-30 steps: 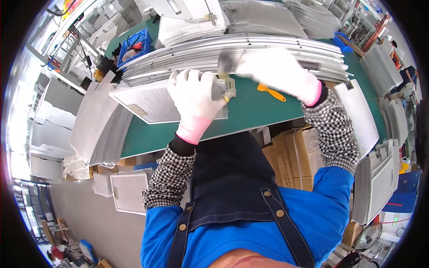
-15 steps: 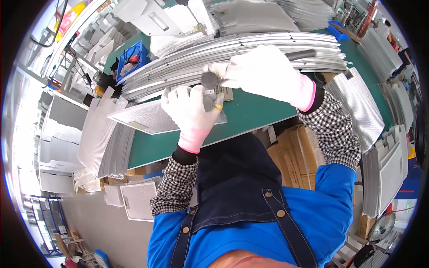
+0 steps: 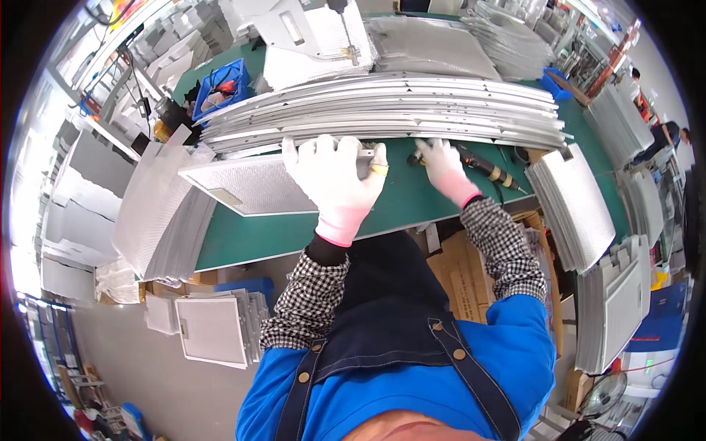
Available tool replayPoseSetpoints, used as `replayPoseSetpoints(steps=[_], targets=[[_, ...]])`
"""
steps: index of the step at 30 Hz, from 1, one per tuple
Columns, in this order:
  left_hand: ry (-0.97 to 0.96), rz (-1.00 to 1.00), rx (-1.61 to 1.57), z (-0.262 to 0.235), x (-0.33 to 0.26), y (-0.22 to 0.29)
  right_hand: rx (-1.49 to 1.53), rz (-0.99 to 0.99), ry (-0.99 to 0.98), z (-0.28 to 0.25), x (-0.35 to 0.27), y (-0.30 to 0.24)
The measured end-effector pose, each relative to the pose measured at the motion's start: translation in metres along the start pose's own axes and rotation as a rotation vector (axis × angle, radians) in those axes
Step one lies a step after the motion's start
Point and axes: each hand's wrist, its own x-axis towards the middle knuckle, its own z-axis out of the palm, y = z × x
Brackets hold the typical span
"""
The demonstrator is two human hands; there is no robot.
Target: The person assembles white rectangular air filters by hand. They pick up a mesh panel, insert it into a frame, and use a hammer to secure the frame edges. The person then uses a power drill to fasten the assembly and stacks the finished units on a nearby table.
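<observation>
My left hand (image 3: 334, 176), in a white glove with a pink cuff, is closed over the right end of a framed metal mesh panel (image 3: 257, 184). Its fingers lie along the panel's far edge, and the thumb, with yellow at its tip, points right. The panel rests tilted at the front of the stacked strips. To the right, my gloved right hand (image 3: 445, 173) is low over the green table, fingers curled round a dark-headed hammer (image 3: 415, 159), mostly hidden. Beside that hand lies a black power screwdriver (image 3: 489, 170), its bit pointing right.
A long stack of metal frame strips (image 3: 382, 110) spans the table (image 3: 401, 202). Behind stand a white machine (image 3: 283, 26) and a blue bin (image 3: 222, 88). Mesh sheets are stacked at left (image 3: 158, 213) and right (image 3: 573, 206). Cardboard (image 3: 460, 275) sits below the table edge.
My right hand has come down from above the strips to the tabletop with the hammer. My left hand has shifted right on the panel, and the power screwdriver has come into sight.
</observation>
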Motion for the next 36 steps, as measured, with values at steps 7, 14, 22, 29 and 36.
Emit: replayPoseSetpoints(steps=[7, 14, 22, 29, 36], targets=[[-0.031, -0.03, 0.049, 0.004, 0.003, -0.017, 1.398, -0.494, 0.472, -0.265, 0.163, -0.071], [-0.095, -0.045, -0.036, 0.009, 0.006, -0.01, 1.51, -0.481, 0.508, -0.313, 0.202, -0.1], [-0.092, -0.088, -0.06, 0.016, 0.002, -0.009, 1.655, -0.442, 0.555, -0.336, 0.088, -0.12], [-0.108, -0.139, -0.169, 0.028, -0.01, -0.012, 1.645, -0.511, 0.574, -0.33, 0.078, -0.133], [-0.118, -0.178, -0.236, 0.034, -0.015, -0.013, 1.736, -0.475, 0.512, -0.334, 0.074, -0.141]])
